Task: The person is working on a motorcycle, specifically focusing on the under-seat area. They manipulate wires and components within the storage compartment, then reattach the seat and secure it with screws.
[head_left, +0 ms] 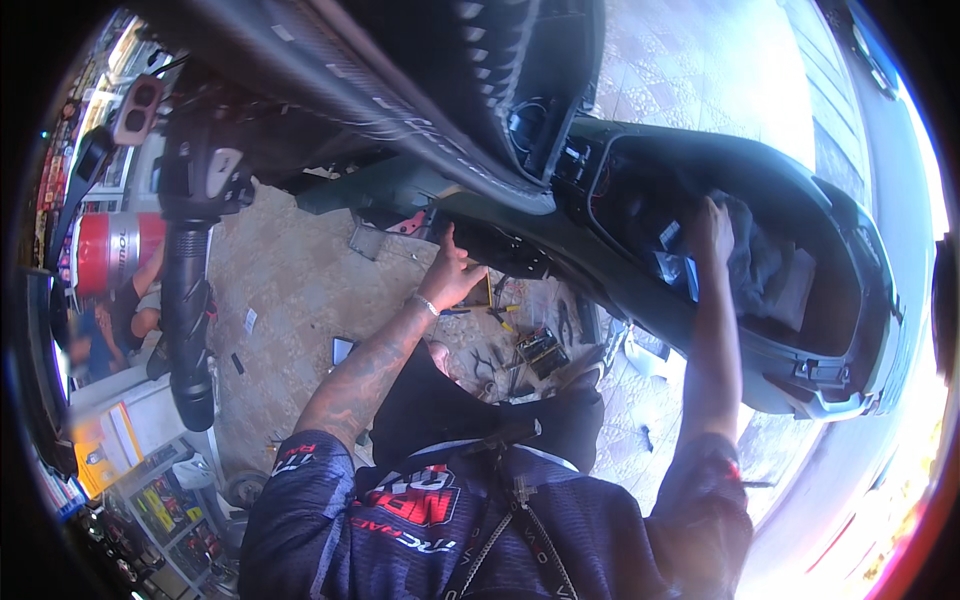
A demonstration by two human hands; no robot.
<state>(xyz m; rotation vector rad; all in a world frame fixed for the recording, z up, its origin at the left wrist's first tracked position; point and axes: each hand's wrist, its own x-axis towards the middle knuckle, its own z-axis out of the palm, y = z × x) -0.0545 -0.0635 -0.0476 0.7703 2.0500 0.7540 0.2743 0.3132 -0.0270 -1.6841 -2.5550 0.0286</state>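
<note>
A scooter with its seat point(450, 90) raised stands across the view. My right hand point(711, 235) reaches into its underseat compartment point(835, 300), fingers curled in against a dark cloth point(740, 250); what they grip is hidden. Small clear plastic packets point(680, 272) lie beside that hand, and a pale flat piece point(793, 288) rests further right in the compartment. My left hand point(452, 277) is open beside the scooter's lower side point(490, 245), index finger stretched and thumb apart, holding nothing.
Pliers point(483, 360), screwdrivers point(505, 318) and a dark tool case point(541, 352) lie on the tiled floor below the scooter. A handlebar grip point(188, 310) juts in at left. Behind it are a red and white drum point(110, 250), another person's arm point(145, 275) and a parts shelf point(170, 500).
</note>
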